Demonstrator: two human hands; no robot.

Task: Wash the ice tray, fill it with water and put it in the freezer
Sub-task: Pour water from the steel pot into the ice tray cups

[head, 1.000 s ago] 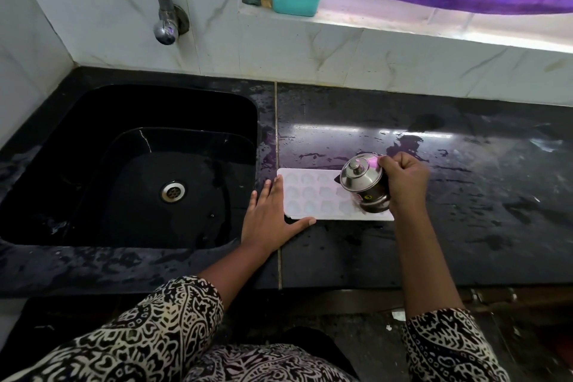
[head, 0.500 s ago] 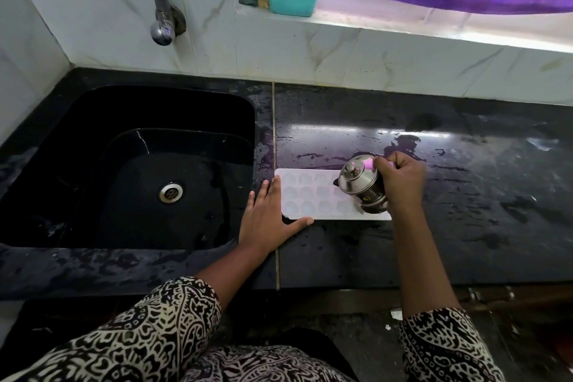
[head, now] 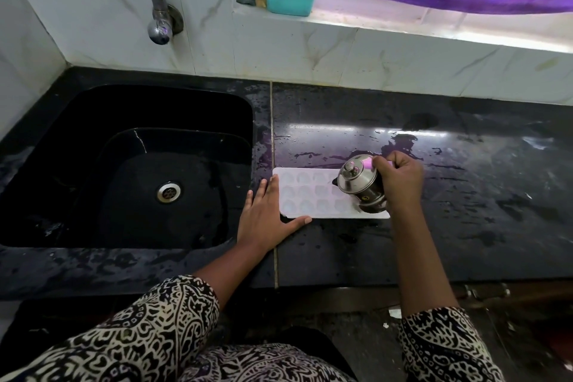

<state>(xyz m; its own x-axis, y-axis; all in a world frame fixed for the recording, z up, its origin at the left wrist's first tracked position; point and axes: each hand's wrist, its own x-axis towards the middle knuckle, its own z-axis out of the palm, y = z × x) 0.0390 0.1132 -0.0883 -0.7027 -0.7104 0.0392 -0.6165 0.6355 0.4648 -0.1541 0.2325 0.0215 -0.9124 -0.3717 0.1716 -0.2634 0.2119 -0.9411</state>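
Left hand [head: 266, 220] flat at ice tray [head: 310, 197] edge | right hand [head: 400, 180] grips jug [head: 359, 184]

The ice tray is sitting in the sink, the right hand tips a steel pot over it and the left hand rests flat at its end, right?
Not in the sink: the head view shows the ice tray on the black counter just right of it. The right hand does tip the steel pot over it, and the left hand rests flat at its left end.
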